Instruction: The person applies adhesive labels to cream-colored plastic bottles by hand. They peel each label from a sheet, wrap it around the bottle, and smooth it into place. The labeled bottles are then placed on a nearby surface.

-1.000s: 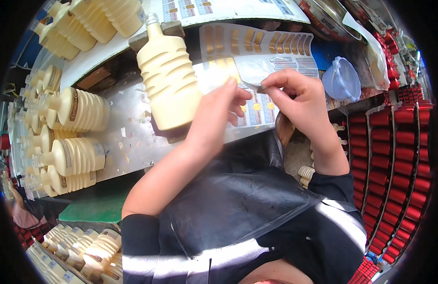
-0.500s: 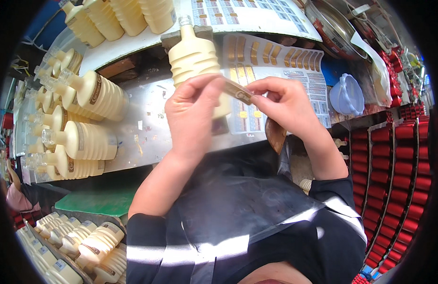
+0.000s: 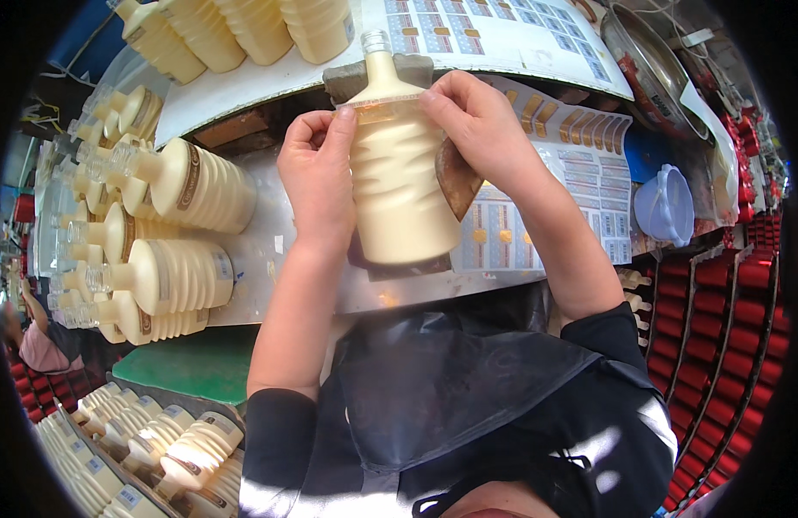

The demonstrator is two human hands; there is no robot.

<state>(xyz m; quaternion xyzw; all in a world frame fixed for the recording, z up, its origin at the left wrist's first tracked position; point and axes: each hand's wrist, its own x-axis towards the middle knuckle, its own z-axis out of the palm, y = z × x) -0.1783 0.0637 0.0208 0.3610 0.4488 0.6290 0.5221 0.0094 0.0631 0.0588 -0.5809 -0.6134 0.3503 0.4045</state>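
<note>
A cream ribbed bottle [image 3: 405,194] lies on its side in front of me, its clear glass neck pointing away over a grey block [image 3: 343,79]. Across its shoulder runs a narrow brown-gold label strip [image 3: 387,105]. My left hand [image 3: 319,177] pinches the strip's left end. The other end is between the thumb and finger of my right hand [image 3: 483,129]. Below my right palm juts a flat brown wedge-shaped piece [image 3: 456,180], over the bottle's right side; how it is held is hidden.
Sheets of gold labels [image 3: 580,129] lie on the right, by a lilac plastic basket [image 3: 665,207]. Labelled bottles [image 3: 179,274] are stacked on the left. More bottles [image 3: 192,453] fill a crate below. Red items [image 3: 718,345] line a rack at right.
Both hands have spread apart, stretching the label strip over the bottle's shoulder; before, they held it close together above the bottle. The whole view has shifted slightly.
</note>
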